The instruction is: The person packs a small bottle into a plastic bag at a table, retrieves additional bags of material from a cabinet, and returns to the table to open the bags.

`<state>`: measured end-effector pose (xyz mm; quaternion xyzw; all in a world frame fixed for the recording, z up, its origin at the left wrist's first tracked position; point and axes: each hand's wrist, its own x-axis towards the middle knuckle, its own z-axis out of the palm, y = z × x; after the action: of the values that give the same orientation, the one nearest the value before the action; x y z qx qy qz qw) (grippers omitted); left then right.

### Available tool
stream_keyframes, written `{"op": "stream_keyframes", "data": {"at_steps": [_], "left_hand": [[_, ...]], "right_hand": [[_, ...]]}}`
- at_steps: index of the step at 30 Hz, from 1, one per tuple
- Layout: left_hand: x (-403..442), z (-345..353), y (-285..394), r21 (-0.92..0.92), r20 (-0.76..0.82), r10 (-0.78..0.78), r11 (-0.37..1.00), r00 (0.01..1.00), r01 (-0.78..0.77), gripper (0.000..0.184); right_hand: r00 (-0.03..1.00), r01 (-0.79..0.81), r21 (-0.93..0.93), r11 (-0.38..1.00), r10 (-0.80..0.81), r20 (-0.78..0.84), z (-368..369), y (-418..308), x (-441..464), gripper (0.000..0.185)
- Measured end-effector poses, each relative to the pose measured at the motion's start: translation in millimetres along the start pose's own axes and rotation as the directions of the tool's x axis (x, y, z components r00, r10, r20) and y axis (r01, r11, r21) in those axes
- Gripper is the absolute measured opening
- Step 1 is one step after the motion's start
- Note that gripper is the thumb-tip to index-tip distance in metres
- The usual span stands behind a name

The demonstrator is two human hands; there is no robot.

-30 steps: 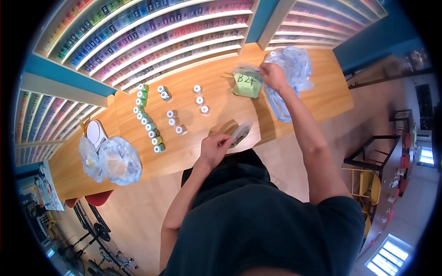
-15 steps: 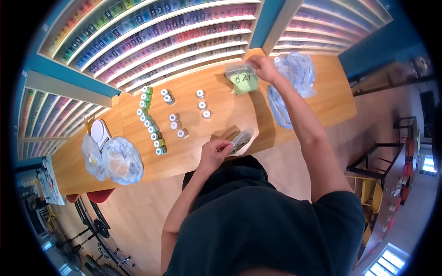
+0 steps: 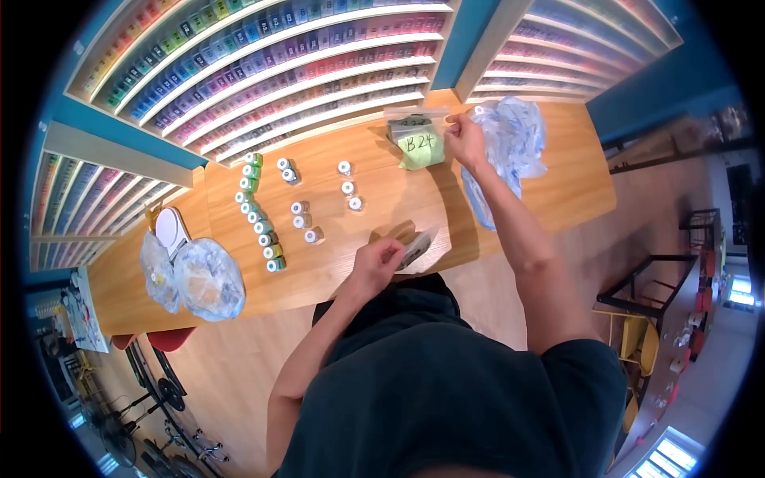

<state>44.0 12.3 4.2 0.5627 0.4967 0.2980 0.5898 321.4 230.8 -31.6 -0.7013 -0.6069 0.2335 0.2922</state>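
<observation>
A clear bag with dark contents [image 3: 416,248] is pinched in my left hand [image 3: 378,263] near the table's front edge. My right hand [image 3: 465,140] is at the right side of a light green bag marked B24 [image 3: 421,146], its fingers closed near the bag's upper corner; whether they grip anything is too small to tell. Another labelled bag [image 3: 411,123] shows behind the green one, partly covered by it. Small white-lidded bottles stand left of the bags: a long line with green contents [image 3: 259,215] and shorter groups, such as one bottle [image 3: 348,188].
Crumpled bluish plastic [image 3: 511,135] lies at the table's right. On the left are a bulging plastic bag [image 3: 209,279] and a white oval-topped object [image 3: 170,229]. Shelves of coloured containers [image 3: 271,72] line the table's back edge [image 3: 382,119].
The green bag moved from beneath my right hand's grasp to rest at the back, with another bag now visible behind it. My right hand shifted slightly toward me; my left still holds its bag.
</observation>
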Motion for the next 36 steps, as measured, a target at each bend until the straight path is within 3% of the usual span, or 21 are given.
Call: {"op": "stream_keyframes", "data": {"at_steps": [2,5,8,11,14,18,21,23,25,27,29,32,34,35,36], "left_hand": [[12.7,7.6,2.7,-0.032,0.048,0.055,0.998,0.997,-0.054,0.009],[32.6,13.6,41.5,-0.018,0.063,0.094,0.995,0.994,-0.093,0.010],[65.1,22.4,44.4,-0.007,0.086,0.261,0.965,0.962,-0.261,0.010],[105.2,34.7,29.9,0.151,0.095,0.281,0.944,0.955,-0.292,0.010],[123.7,39.0,26.6,0.295,-0.001,0.259,0.923,0.966,-0.247,0.011],[130.5,37.5,16.2,0.354,-0.122,0.371,0.883,0.920,-0.309,0.018],[127.6,30.0,9.0,0.382,-0.184,0.441,0.855,0.878,-0.350,0.026],[120.4,22.6,12.9,0.419,-0.244,0.441,0.851,0.864,-0.316,0.032],[99.7,4.0,55.0,0.187,-0.399,0.220,0.970,0.890,-0.155,0.036],[64.3,-16.2,115.0,0.340,-0.440,0.448,0.885,0.779,-0.317,0.037],[55.7,-40.8,150.8,0.689,-0.308,0.839,0.522,0.449,-0.503,0.036],[47.4,-70.3,181.8,0.742,-0.194,0.779,0.514,0.596,-0.431,0.025],[35.7,-84.1,172.7,0.357,-0.156,0.421,0.868,0.894,-0.346,0.018],[28.7,-87.7,166.5,0.147,-0.056,0.217,0.967,0.975,-0.207,0.015],[20.0,-87.4,158.6,0.137,-0.092,0.223,0.968,0.970,-0.209,0.011]], "right_hand": [[0.997,0.067,-0.005,0.998,-0.067,-0.039,0.6,10.7,1.1,0.048],[0.997,-0.064,0.372,0.926,0.042,0.066,-8.2,15.6,18.3,0.046],[0.992,-0.096,0.199,0.975,0.077,0.100,-20.2,-7.9,30.1,0.040],[0.970,0.052,-0.239,0.970,0.008,0.245,-36.6,-39.5,34.1,0.028],[0.970,0.242,-0.362,0.900,-0.232,0.073,-26.5,-39.3,45.4,0.016],[0.829,0.524,-0.187,0.831,-0.548,-0.114,-36.0,-73.8,35.7,0.010],[0.816,0.558,0.126,0.820,-0.514,-0.265,-51.0,-94.5,26.8,0.010],[0.896,0.444,0.373,0.815,-0.398,-0.196,-73.0,-119.2,10.3,0.011],[0.923,0.374,0.520,0.768,-0.363,-0.128,-90.3,-134.5,-0.8,0.012],[0.915,0.364,0.590,0.720,-0.396,-0.080,-99.8,-141.3,-12.1,0.015],[0.911,0.297,0.604,0.740,-0.410,0.054,-107.7,-156.5,-33.1,0.014],[0.874,0.170,0.648,0.742,-0.418,0.249,-102.3,-171.0,-58.7,0.012],[0.849,0.095,0.671,0.736,-0.412,0.332,-96.3,-175.3,-75.0,0.011],[0.834,0.053,0.680,0.732,-0.406,0.373,-92.8,-175.3,-83.7,0.011],[0.820,0.026,0.690,0.724,-0.410,0.400,-89.0,-174.6,-93.1,0.010]]}}
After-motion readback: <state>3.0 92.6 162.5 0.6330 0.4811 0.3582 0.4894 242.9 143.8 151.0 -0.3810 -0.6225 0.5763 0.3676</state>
